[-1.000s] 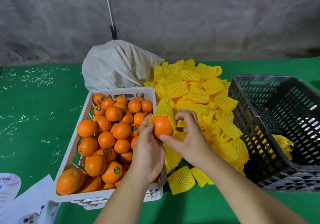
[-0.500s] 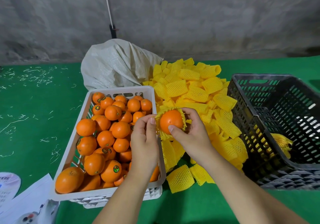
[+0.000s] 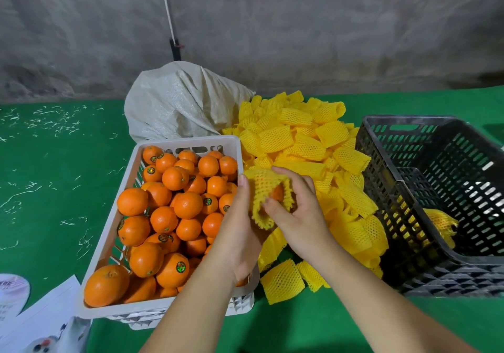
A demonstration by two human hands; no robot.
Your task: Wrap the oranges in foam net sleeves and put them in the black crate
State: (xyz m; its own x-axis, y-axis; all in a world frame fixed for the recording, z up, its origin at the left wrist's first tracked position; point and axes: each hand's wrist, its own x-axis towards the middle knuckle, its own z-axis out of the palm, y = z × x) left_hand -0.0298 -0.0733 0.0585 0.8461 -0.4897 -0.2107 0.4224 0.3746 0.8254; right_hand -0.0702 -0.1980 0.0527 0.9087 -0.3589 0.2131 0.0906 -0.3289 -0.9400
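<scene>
Both hands hold one orange (image 3: 277, 194) that is almost fully covered by a yellow foam net sleeve (image 3: 264, 189). My left hand (image 3: 240, 227) grips the sleeve from the left, and my right hand (image 3: 297, 213) pinches it from the right. They work above the gap between the white crate (image 3: 125, 189) full of bare oranges (image 3: 188, 205) and the pile of yellow sleeves (image 3: 305, 145). The black crate (image 3: 387, 172) stands at the right with a wrapped orange (image 3: 441, 224) lying inside.
A white woven sack (image 3: 180, 101) lies behind the white crate against the grey wall. Papers (image 3: 41, 317) sit at the bottom left corner. Loose sleeves (image 3: 283, 281) lie on the green table cover (image 3: 49, 189) near the front, between the two crates.
The sleeve has been pulled up over the orange, which showed plainly half a second ago and is now mostly covered. Both hands stayed in about the same place.
</scene>
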